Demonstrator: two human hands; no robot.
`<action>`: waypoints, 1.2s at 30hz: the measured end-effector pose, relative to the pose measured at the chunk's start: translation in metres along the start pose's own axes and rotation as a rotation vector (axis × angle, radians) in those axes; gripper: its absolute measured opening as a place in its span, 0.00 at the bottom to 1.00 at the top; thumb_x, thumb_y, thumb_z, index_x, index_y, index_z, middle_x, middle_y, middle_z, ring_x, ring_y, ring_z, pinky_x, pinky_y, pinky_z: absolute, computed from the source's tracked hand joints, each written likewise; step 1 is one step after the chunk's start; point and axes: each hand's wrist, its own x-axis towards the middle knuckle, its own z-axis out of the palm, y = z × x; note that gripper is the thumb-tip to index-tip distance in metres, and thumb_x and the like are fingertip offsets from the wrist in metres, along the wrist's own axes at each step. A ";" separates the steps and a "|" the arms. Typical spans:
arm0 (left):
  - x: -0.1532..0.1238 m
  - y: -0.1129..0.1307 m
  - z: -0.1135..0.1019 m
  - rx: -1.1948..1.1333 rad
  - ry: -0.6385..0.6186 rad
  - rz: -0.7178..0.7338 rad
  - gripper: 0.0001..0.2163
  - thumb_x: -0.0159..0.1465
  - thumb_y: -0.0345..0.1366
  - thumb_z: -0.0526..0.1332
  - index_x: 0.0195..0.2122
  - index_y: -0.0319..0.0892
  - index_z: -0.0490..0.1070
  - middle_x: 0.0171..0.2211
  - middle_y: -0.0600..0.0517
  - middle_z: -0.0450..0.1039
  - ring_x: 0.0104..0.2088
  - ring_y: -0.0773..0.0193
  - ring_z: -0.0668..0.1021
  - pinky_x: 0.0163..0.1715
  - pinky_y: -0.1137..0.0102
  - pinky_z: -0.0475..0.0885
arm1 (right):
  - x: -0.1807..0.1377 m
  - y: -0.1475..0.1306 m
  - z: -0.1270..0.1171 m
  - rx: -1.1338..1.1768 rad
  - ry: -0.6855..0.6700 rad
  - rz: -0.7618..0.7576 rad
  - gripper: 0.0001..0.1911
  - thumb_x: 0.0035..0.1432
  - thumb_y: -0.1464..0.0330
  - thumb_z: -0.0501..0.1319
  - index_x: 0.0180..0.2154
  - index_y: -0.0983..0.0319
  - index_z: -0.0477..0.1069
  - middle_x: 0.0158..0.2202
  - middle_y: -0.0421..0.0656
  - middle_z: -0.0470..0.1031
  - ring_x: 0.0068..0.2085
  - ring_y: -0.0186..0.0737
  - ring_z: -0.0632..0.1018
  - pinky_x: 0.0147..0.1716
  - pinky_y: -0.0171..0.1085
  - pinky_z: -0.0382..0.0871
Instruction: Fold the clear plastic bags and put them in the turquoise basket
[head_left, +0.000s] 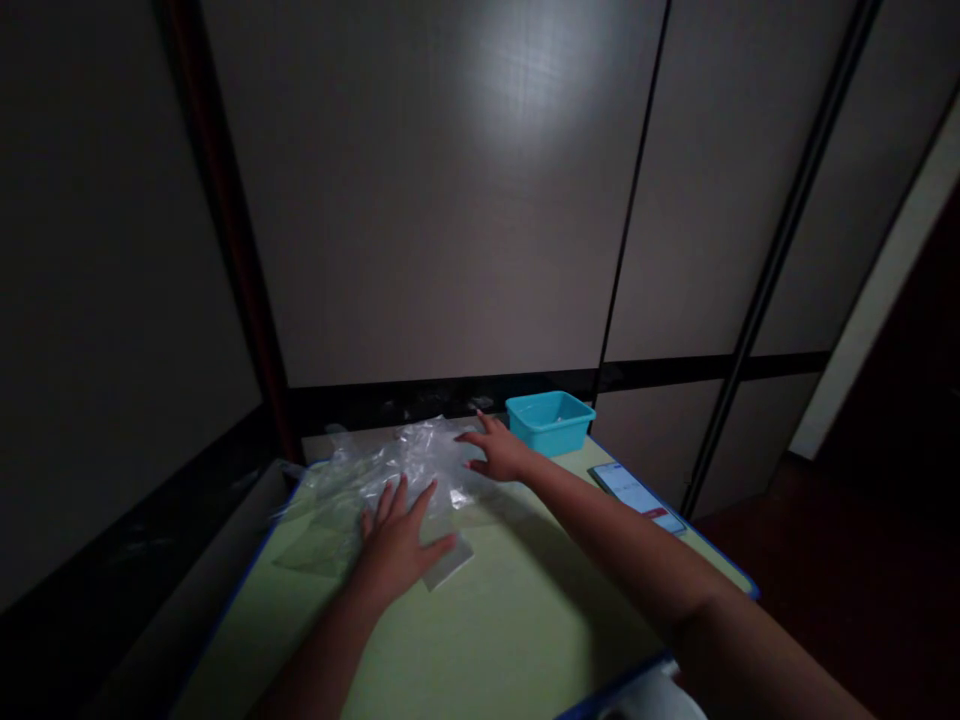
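Crumpled clear plastic bags point(431, 450) lie spread over the far left part of the table. My left hand point(397, 545) is open at their near edge, fingers spread, partly over a small pale flat piece point(450, 568) whose kind I cannot make out. Farther back, my right hand point(495, 450) reaches over the right side of the plastic with its fingers apart, holding nothing. Whether either palm presses on the plastic I cannot tell. Just right of my right hand stands a turquoise plastic basket point(551, 440).
The yellow-green table point(487, 640) has a blue edge and stands against a large panelled cabinet point(450, 200). A phone point(637, 495) with a lit screen lies near the table's right edge. A whitish rounded thing point(652, 695) shows at the bottom, under my right arm.
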 end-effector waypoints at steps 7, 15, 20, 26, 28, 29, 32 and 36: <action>-0.010 0.001 -0.004 0.046 -0.140 0.009 0.46 0.46 0.56 0.64 0.64 0.53 0.45 0.66 0.44 0.29 0.64 0.46 0.34 0.54 0.40 0.34 | 0.034 -0.012 0.041 0.005 0.021 0.235 0.29 0.51 0.67 0.63 0.56 0.60 0.62 0.60 0.54 0.58 0.60 0.54 0.60 0.53 0.55 0.56; -0.005 0.002 -0.006 -0.015 0.033 -0.126 0.39 0.52 0.49 0.63 0.63 0.50 0.48 0.65 0.38 0.40 0.63 0.40 0.46 0.53 0.40 0.45 | 0.035 -0.031 -0.053 0.100 0.852 0.190 0.31 0.61 0.64 0.48 0.63 0.65 0.45 0.66 0.53 0.42 0.65 0.47 0.48 0.58 0.54 0.45; 0.000 0.001 -0.005 -0.311 0.400 0.038 0.41 0.55 0.44 0.63 0.65 0.41 0.41 0.63 0.37 0.46 0.62 0.46 0.54 0.56 0.52 0.53 | -0.024 -0.050 -0.048 0.439 0.131 -0.017 0.21 0.57 0.56 0.55 0.37 0.65 0.77 0.35 0.47 0.78 0.38 0.45 0.77 0.39 0.40 0.68; 0.002 0.007 0.000 -0.927 0.272 0.127 0.38 0.53 0.43 0.63 0.62 0.40 0.48 0.59 0.39 0.56 0.54 0.50 0.67 0.52 0.59 0.63 | -0.064 -0.044 0.006 1.150 0.105 0.077 0.17 0.49 0.56 0.63 0.24 0.64 0.71 0.22 0.40 0.73 0.23 0.35 0.72 0.27 0.35 0.67; 0.002 0.010 -0.005 -1.022 0.203 0.012 0.30 0.49 0.45 0.65 0.53 0.39 0.64 0.52 0.41 0.65 0.50 0.50 0.70 0.51 0.60 0.63 | -0.065 -0.041 0.017 1.262 0.158 0.119 0.14 0.44 0.58 0.67 0.26 0.62 0.71 0.23 0.39 0.72 0.22 0.34 0.71 0.24 0.34 0.66; 0.002 0.011 -0.008 -1.037 0.167 -0.038 0.24 0.47 0.45 0.67 0.44 0.39 0.70 0.47 0.44 0.70 0.49 0.50 0.71 0.51 0.60 0.62 | -0.065 -0.040 0.020 1.287 0.179 0.135 0.14 0.42 0.60 0.68 0.27 0.62 0.71 0.24 0.39 0.72 0.23 0.34 0.70 0.24 0.34 0.66; 0.001 0.014 -0.017 -1.077 0.075 -0.068 0.14 0.47 0.46 0.66 0.28 0.40 0.73 0.33 0.48 0.75 0.40 0.52 0.75 0.44 0.63 0.67 | -0.065 -0.036 0.026 1.309 0.247 0.157 0.16 0.40 0.62 0.69 0.33 0.61 0.73 0.34 0.43 0.74 0.28 0.37 0.72 0.24 0.34 0.66; -0.004 0.019 -0.022 -1.241 0.012 -0.141 0.17 0.53 0.51 0.61 0.27 0.39 0.71 0.26 0.50 0.74 0.30 0.58 0.76 0.33 0.66 0.71 | -0.068 -0.033 0.033 1.332 0.280 0.241 0.21 0.41 0.64 0.69 0.40 0.61 0.74 0.29 0.41 0.74 0.21 0.32 0.69 0.19 0.31 0.61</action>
